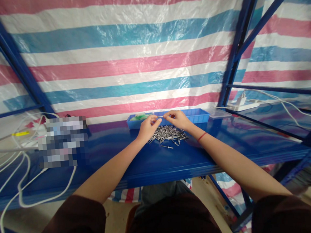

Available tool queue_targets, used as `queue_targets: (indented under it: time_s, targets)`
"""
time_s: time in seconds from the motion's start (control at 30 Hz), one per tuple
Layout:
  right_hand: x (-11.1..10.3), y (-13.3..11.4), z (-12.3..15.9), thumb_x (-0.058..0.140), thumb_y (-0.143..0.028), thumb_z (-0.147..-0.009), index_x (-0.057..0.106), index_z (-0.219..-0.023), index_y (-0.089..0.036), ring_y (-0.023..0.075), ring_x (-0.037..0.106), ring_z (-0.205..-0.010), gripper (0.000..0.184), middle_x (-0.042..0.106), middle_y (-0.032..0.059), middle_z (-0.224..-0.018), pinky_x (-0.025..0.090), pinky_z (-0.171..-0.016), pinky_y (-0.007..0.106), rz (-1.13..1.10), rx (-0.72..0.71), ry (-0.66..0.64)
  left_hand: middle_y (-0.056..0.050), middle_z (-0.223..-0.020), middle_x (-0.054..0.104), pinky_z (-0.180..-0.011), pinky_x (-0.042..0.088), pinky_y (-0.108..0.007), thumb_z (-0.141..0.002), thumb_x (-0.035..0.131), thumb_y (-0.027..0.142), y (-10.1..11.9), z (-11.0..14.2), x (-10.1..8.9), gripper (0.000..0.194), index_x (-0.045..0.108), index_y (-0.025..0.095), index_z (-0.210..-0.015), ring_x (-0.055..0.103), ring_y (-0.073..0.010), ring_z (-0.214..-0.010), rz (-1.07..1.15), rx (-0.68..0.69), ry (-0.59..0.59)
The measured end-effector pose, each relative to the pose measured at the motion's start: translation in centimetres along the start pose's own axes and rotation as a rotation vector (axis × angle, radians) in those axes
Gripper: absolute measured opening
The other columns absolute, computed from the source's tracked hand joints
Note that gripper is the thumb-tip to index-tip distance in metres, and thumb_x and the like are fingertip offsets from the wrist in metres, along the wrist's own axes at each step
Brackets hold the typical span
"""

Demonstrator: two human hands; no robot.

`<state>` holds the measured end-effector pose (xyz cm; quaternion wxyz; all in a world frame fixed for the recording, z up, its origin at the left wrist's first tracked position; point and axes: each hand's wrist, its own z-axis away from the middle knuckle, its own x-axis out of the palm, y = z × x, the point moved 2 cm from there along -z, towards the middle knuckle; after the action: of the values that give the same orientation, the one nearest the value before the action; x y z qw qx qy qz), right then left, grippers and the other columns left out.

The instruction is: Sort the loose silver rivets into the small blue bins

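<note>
Head view, centre of frame: left hand (148, 126) and right hand (178, 119), nearly closed, pinch a metal pin (160, 116) between fingertips

Silvery pins (170, 132), blue table (101, 142)
Sheet (130, 65) striped red, white and blue at twelve o'clock; yellow strip (21, 134) at nine.

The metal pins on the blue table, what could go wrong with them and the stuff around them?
The thin pin held up between the left hand and right hand might slip and get lost in the pile of pins. The loose pin in front of the pile could get knocked toward the table's front edge. The white cable hanging past that edge might get snagged.
</note>
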<state>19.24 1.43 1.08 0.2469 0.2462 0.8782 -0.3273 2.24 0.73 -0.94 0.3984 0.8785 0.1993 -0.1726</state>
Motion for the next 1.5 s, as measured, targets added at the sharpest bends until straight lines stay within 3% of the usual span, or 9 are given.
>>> queue_targets:
  time_s: [0.1, 0.17, 0.33, 0.53, 0.9, 1.5]
  targets:
    - [-0.7, 1.2, -0.4, 0.046, -0.034, -0.084, 0.069, -0.078, -0.013, 0.0147, 0.057, -0.065, 0.032, 0.069, 0.0067, -0.075, 0.040, -0.062, 0.025, 0.143, 0.129, 0.170, -0.004, -0.085, 0.066, -0.076, 0.046, -0.028, -0.082, 0.053, 0.036, 0.4, 0.3, 0.1, 0.031, 0.058, 0.016, -0.106, 0.060, -0.0149, -0.075, -0.087, 0.054, -0.075]
    - [-1.2, 2.2, -0.4, 0.044, -0.036, -0.086, 0.070, -0.077, -0.013, 0.0166, 0.058, -0.065, 0.036, 0.068, 0.0081, -0.073, 0.039, -0.062, 0.026, 0.282, 0.211, 0.224, -0.004, -0.088, 0.066, -0.079, 0.045, -0.030, -0.084, 0.050, 0.035, 0.9, 0.6, 0.2, 0.027, 0.062, 0.017, -0.101, 0.059, -0.0161, -0.079, -0.175, 0.165, -0.168]
    - [-1.9, 3.4, -0.2, 0.045, -0.043, -0.086, 0.070, -0.093, -0.015, 0.0185, 0.059, -0.065, 0.038, 0.068, 0.0089, -0.073, 0.037, -0.060, 0.026, 0.456, 0.291, 0.081, -0.004, -0.102, 0.063, -0.090, 0.038, -0.036, -0.081, 0.054, 0.047, 1.9, 1.6, 0.3, 0.029, 0.067, 0.024, -0.093, 0.055, -0.0214, -0.098, -0.310, 0.341, -0.424]
    - [-1.5, 1.8, 0.1, 0.042, -0.042, -0.088, 0.069, -0.093, -0.015, 0.0172, 0.060, -0.066, 0.038, 0.069, 0.0080, -0.074, 0.038, -0.060, 0.025, 0.429, 0.231, 0.033, -0.003, -0.115, 0.058, -0.095, 0.032, -0.039, -0.071, 0.064, 0.052, 2.9, 2.4, 0.4, 0.033, 0.068, 0.029, -0.094, 0.047, -0.0237, -0.109, -0.310, 0.487, -0.642]
    - [-0.6, 0.6, 0.2, 0.045, -0.033, -0.085, 0.069, -0.092, -0.016, 0.0173, 0.061, -0.069, 0.030, 0.070, 0.0072, -0.077, 0.039, -0.062, 0.025, 0.419, 0.137, -0.029, -0.002, -0.104, 0.060, -0.083, 0.035, -0.030, -0.088, 0.047, 0.035, 2.2, 2.4, 1.0, 0.023, 0.068, 0.027, -0.095, 0.050, -0.0174, -0.099, -0.500, 0.540, -0.549]
    - [-0.1, -0.1, 0.4, 0.047, -0.029, -0.082, 0.069, -0.091, -0.017, 0.0165, 0.060, -0.066, 0.027, 0.070, 0.0056, -0.077, 0.037, -0.060, 0.025, 0.387, 0.092, -0.097, -0.003, -0.095, 0.061, -0.077, 0.028, -0.030, -0.091, 0.045, 0.026, 4.2, 3.0, 2.0, 0.021, 0.066, 0.026, -0.097, 0.048, -0.0180, -0.094, -0.721, 0.682, -0.563]
